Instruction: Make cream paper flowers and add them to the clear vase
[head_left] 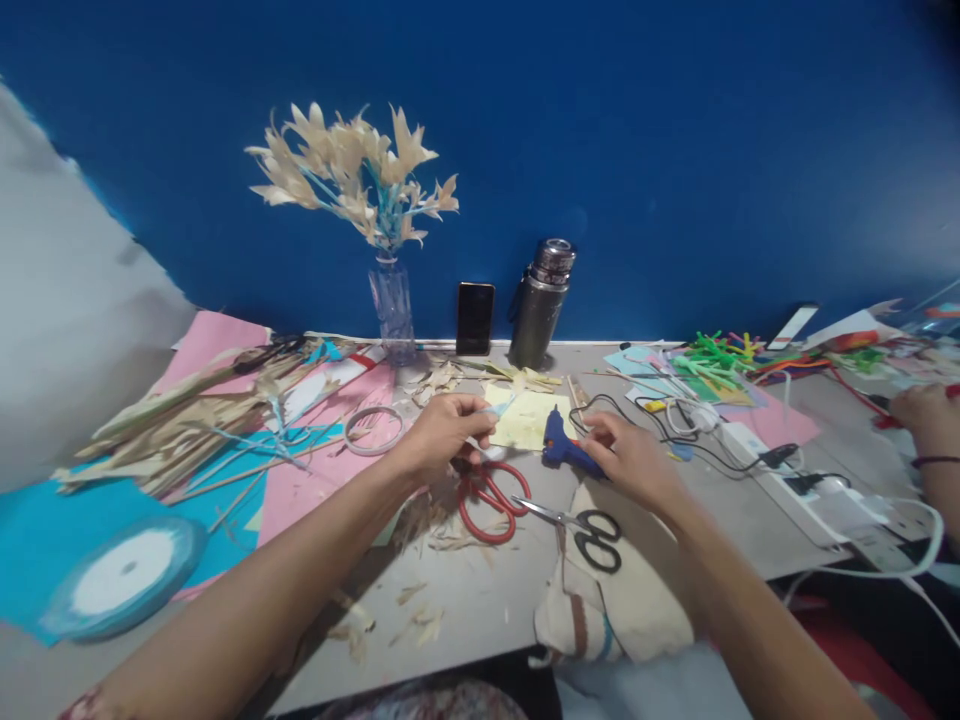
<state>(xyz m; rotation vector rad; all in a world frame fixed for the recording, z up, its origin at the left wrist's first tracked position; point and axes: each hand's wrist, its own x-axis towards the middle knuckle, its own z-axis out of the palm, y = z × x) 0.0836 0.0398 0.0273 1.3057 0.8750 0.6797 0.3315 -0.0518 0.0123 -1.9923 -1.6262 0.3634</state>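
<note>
While the left hand (448,435) pinches a small pale blue piece (500,407) at the centre of the frame, over the yellow sheet (525,428), the fingers (600,424) of the right hand (634,457), right of centre, are at the near end of the blue glue gun (561,445); whether they have closed on it I cannot tell. The step in hand looks like gluing, with the piece being readied and the gun being taken up or set down. As I judge it, the next move calls for a sure hold on the gun and a steady piece, with the left fingers clear of the nozzle (556,410). Just below the hands, the red scissors (495,490) and black scissors (574,522) lie near each other, the black pair partly over a beige cloth (645,580). Farther out, husks (195,425) lie on the worktop (450,620) at left, a ribbon spool (127,570) is at lower left, a vase (391,310) of pale flowers (345,160) stands at upper left, and another person's hand (919,412) shows at the right edge.
</note>
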